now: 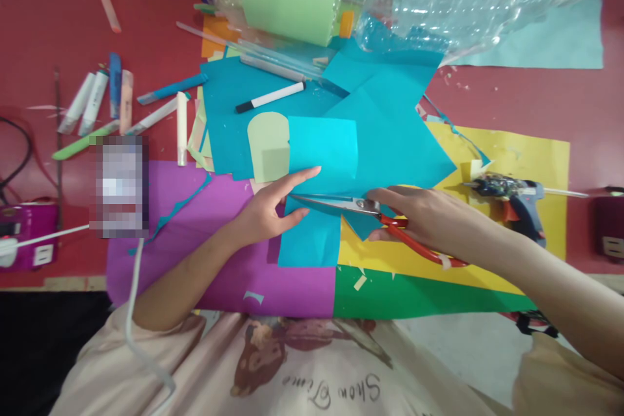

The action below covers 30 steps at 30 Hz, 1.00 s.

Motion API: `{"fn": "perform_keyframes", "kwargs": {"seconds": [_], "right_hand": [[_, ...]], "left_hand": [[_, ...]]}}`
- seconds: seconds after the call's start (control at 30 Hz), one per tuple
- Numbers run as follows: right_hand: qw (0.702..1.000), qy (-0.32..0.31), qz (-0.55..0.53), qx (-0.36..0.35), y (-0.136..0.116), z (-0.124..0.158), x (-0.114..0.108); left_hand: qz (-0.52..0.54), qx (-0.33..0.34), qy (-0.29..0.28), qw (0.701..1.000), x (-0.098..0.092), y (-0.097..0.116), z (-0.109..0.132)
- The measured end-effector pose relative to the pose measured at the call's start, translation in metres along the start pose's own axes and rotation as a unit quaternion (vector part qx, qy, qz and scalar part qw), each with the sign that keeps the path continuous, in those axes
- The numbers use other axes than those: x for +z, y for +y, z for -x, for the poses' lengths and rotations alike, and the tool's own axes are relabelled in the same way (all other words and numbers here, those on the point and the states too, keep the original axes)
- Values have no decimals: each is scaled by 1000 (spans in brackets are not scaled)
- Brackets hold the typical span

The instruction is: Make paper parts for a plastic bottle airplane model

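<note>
Your right hand [422,218] grips red-handled scissors [358,206], fingers curled around them near pivot. Blades lie across blue paper [312,244] in front of you, lower part overlapping purple sheet [292,292]. Your left hand [268,209] rests on paper, thumb and forefinger spread, blade tips between. Press paper flat, fingertips clear of blades; favour short, even snips.
</note>
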State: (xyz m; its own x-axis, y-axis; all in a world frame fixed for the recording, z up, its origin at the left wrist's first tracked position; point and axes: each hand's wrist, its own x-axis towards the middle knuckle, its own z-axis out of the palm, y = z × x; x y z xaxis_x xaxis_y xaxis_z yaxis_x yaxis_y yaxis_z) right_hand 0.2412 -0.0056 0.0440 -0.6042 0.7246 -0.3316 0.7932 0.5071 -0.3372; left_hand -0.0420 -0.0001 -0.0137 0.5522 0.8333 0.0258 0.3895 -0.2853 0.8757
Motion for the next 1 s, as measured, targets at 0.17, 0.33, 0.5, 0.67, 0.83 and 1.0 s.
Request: {"fn": "perform_keyframes", "kwargs": {"seconds": [0.17, 0.33, 0.5, 0.67, 0.83, 1.0], "right_hand": [[1000, -14, 6, 3, -2, 0, 0], [998, 1, -2, 66, -1, -1, 2], [979, 47, -9, 200, 3, -16, -5], [960, 143, -4, 239, 11, -45, -6], [945, 213, 3, 247, 25, -64, -2], [929, 319, -78, 169, 12, -59, 6]], "left_hand": [[6, 5, -4, 1000, 0, 2, 0], [-23, -11, 70, 997, -11, 3, -3], [-26, -24, 257, 966, -29, -13, -11], [-29, -42, 292, 955, -31, -19, -14], [-19, -76, 242, 967, -24, -12, -11], [-7, -42, 138, 990, -18, -4, -7]]}}
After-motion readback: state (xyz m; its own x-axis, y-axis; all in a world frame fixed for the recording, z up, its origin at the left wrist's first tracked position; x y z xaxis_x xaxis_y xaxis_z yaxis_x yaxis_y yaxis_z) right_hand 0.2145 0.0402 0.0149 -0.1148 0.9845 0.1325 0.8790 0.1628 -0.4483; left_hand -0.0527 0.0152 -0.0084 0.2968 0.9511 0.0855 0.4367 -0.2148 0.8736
